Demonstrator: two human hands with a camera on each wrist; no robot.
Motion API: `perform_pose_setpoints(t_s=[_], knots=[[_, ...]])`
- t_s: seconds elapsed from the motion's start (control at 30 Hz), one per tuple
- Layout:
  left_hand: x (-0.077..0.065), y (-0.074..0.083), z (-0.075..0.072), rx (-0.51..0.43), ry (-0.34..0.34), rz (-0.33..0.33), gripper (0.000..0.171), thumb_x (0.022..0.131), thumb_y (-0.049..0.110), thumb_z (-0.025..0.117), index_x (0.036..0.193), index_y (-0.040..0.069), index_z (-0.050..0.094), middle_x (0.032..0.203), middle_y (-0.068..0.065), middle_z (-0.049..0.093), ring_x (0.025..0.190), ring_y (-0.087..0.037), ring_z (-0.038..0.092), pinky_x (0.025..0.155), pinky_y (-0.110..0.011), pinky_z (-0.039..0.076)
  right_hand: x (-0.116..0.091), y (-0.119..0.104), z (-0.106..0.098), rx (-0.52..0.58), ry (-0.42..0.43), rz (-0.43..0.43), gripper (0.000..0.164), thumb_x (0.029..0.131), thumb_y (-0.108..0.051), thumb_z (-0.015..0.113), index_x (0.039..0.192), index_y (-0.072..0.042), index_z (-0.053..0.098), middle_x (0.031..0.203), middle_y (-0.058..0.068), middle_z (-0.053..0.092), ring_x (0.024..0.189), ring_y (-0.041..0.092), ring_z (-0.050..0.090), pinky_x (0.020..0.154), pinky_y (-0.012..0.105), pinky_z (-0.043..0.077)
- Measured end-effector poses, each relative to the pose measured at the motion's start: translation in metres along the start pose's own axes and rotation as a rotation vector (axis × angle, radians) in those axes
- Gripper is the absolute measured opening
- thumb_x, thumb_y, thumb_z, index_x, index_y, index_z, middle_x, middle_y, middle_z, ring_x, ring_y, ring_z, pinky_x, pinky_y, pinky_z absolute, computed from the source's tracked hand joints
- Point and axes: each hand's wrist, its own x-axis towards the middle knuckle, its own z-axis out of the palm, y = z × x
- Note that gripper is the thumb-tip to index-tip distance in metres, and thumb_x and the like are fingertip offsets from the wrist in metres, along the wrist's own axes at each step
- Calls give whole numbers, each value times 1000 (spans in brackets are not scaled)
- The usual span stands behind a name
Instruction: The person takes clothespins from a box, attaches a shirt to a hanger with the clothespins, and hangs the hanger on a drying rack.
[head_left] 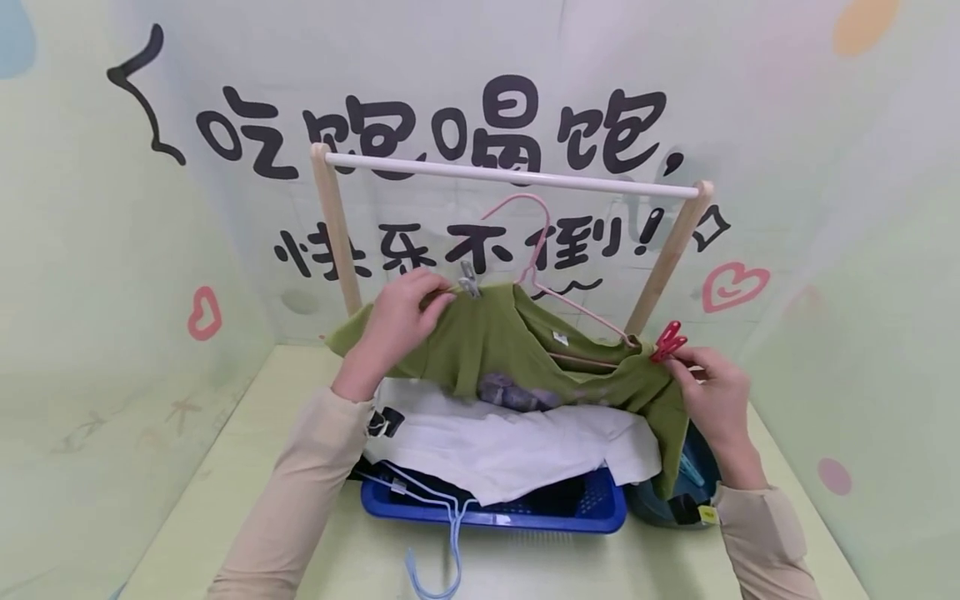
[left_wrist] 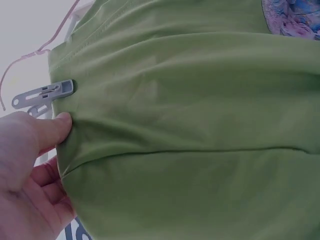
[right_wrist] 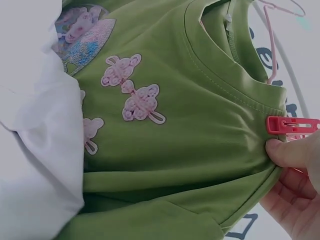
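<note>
A green T-shirt with pink and purple decoration hangs on a pink clothes hanger below the rack's rail. My left hand pinches the shirt's shoulder seam, close beside a grey clothespin clipped there. The other shoulder is pinched by my right hand, just under a red clothespin. In the left wrist view the thumb presses the green cloth below the grey clothespin. The right wrist view shows the thumb on the cloth beneath the red clothespin. The hanger's hook is apart from the rail.
The rack has a white rail on wooden posts. White cloth lies over a blue basket in front of the shirt. Light blue hangers stick out of the basket; a teal bowl holding clips stands at right.
</note>
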Motion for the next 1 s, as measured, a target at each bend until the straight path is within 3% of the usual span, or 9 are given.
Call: perform_pose_setpoints(t_s=[0.4, 0.63, 0.77, 1.0], knots=[[41, 10, 19, -8, 20, -20, 8, 87, 7, 65, 90, 0, 68, 88, -13, 66, 78, -25, 60, 73, -36, 49, 15, -1, -18, -4, 119, 93, 8, 74, 12, 72, 82, 12, 69, 78, 27, 66, 72, -23, 46, 65, -3, 36], [62, 13, 26, 2, 23, -84, 12, 87, 9, 65, 94, 0, 69, 91, -14, 66, 82, -26, 61, 76, -36, 50, 25, 4, -21, -52, 105, 185, 11, 76, 7, 72, 87, 10, 70, 82, 26, 67, 70, -24, 44, 63, -2, 35], [67, 9, 33, 7, 12, -119, 13, 87, 10, 65, 95, 0, 70, 93, -15, 67, 85, -27, 62, 79, -37, 50, 27, 7, -19, -49, 88, 191, 11, 76, 7, 72, 87, 10, 71, 81, 26, 67, 68, -24, 44, 62, -3, 35], [64, -3, 46, 22, -51, -167, 13, 87, 10, 65, 94, 0, 69, 91, -14, 66, 82, -27, 61, 77, -36, 49, 19, 12, -16, -51, 49, 190, 11, 75, 9, 72, 85, 10, 71, 79, 25, 67, 66, -25, 43, 60, -3, 35]])
